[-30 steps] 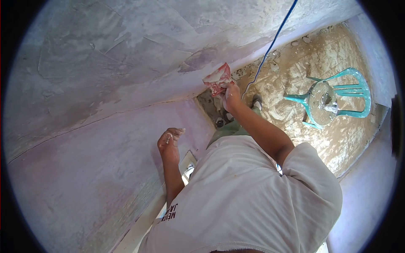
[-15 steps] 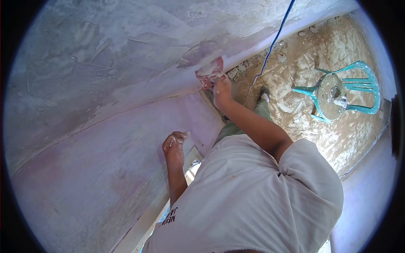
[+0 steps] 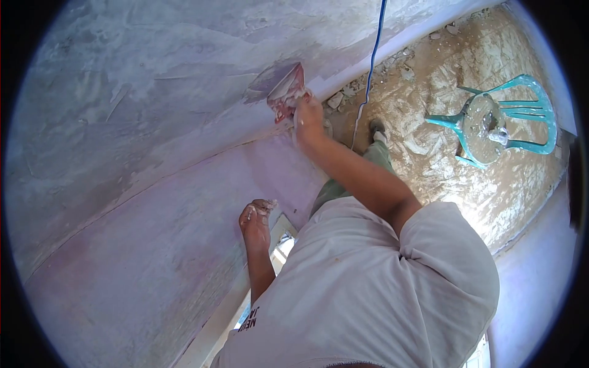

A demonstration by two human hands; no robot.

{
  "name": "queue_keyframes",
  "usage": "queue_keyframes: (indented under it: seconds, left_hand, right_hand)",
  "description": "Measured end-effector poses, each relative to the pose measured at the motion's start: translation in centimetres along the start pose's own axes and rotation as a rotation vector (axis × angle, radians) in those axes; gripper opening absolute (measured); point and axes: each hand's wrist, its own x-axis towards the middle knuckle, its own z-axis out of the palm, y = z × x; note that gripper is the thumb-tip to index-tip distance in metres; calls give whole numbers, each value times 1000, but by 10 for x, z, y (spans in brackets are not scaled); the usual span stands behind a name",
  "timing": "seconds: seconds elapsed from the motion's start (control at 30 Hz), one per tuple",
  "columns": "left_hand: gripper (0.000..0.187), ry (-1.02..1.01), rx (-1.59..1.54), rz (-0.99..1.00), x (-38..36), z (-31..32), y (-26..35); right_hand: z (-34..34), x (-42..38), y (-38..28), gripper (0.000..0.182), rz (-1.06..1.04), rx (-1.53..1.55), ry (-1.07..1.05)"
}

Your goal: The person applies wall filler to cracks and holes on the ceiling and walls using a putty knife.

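My right hand [image 3: 309, 118] grips a red putty spreader [image 3: 286, 93] smeared with white putty. Its blade lies against the patchy plastered wall [image 3: 184, 80], close to the wall's lower edge and a darker purple-grey patch. Lower and to the left, my left hand [image 3: 255, 219] is held with curled fingers in front of the lilac wall surface [image 3: 153, 214]. White putty coats its fingers and thumb; whether they pinch anything more is too small to tell.
A turquoise plastic chair [image 3: 535, 109] stands on the putty-streaked floor [image 3: 417, 135], with a round, putty-covered board [image 3: 480, 130] on it. A blue cord [image 3: 373, 61] hangs down past the wall. Rubble [image 3: 350, 91] lines the wall's foot, near my shoe [image 3: 377, 127].
My right hand and the spreader have moved left and slightly up along the wall. The left hand keeps nearly the same pose. The view has shifted a little.
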Motion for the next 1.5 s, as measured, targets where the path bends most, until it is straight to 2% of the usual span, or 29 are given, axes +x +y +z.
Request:
queue_keyframes:
  seconds: [0.07, 0.2, 0.37, 0.47, 0.53, 0.63, 0.67, 0.7, 0.73, 0.83, 0.93, 1.03, 1.1, 1.2, 1.3, 1.4, 1.43, 1.5]
  left_hand:
    - [26, -9, -16, -14, 7, 5, -8]
    - [27, 18, -28, -31, 16, 8, -30]
    - [27, 89, -18, -73, 16, 9, -68]
    - [27, 159, -46, -127, 3, 10, -95]
    - [26, 192, -76, -163, -8, 8, -115]
    - [24, 216, -140, -220, -23, 8, -136]
    - [24, 232, -151, -247, -24, 13, -140]
    - [24, 334, -192, -302, -22, 26, -135]
    - [24, 327, -205, -284, -22, 29, -140]
    - [24, 324, -231, -251, -29, 35, -152]
    - [24, 315, -247, -248, -41, 41, -167]
    - [27, 302, -258, -244, -63, 43, -189]
    - [27, 342, -257, -274, -75, 49, -199]
    - [28, 364, -268, -319, -86, 59, -208]
    - [27, 327, -396, -259, -85, 68, -218]
    - [27, 322, -385, -267, -83, 78, -218]
    - [27, 313, -385, -269, -84, 79, -220]
    - [27, 293, -387, -274, -87, 80, -224]
  right_hand:
    - [-10, -3, 2, 22, 26, 16, -14]
    - [-90, 36, 25, 23, 166, 25, 32]
    - [-161, 117, 44, 17, 280, -112, 328]
    - [-157, 156, 62, 15, 196, -96, 154]
    - [-124, 165, 72, 12, 137, -150, 271]
    - [-96, 122, 55, 12, 102, -172, 70]
    - [-94, 99, 41, 12, 145, -133, 66]
    - [-92, 74, 25, 12, 188, -94, 61]
    - [-93, 63, 17, 14, 233, -54, 56]
    - [-145, 90, 44, 18, 190, -2, 160]
    - [-195, 157, 73, 20, 261, 7, 339]
    - [-199, 200, 88, 16, 223, -26, 278]
    - [-140, 187, 67, 14, 191, -59, 271]
    - [-73, 140, 39, 13, 274, -137, 316]
    - [-72, 80, 18, 14, 229, -78, 29]
    - [-93, 53, 1, 14, 234, -44, -119]
    - [-92, 43, -5, 16, 187, -58, -102]
    - [-118, 50, 7, 17, 247, -45, -34]
